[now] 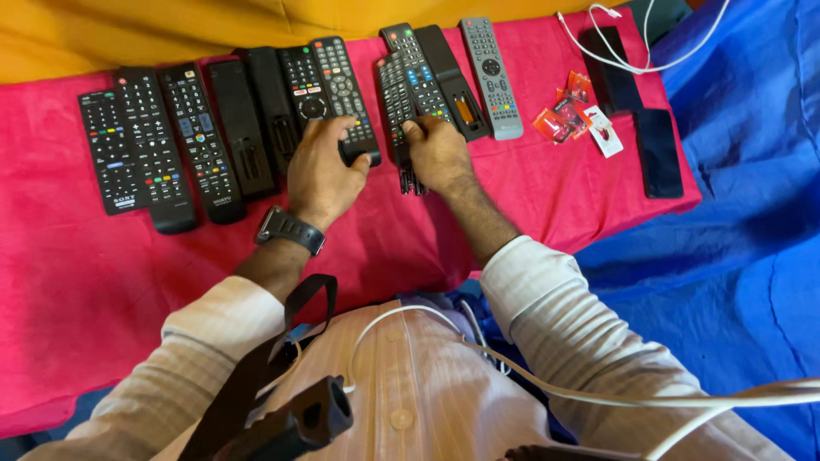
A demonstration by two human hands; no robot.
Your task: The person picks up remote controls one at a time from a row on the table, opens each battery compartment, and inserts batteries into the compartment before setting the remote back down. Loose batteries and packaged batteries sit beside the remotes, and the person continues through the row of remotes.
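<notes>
Several black remote controls lie in a row on a red cloth (102,282). My left hand (320,171), with a dark wristwatch, grips the lower end of a black remote (342,85) in the middle of the row. My right hand (437,154) rests on the lower ends of two overlapping black remotes (401,90), fingers curled over them. Right of those lies a remote turned face down with its battery bay open (453,77), then a grey remote (491,77).
More remotes sit at the left (137,145). Small red packets (564,115) and a white tag lie right of the grey remote. Two black covers (658,154) and a white cable (632,51) are at the far right. A blue cloth (735,239) borders the red one.
</notes>
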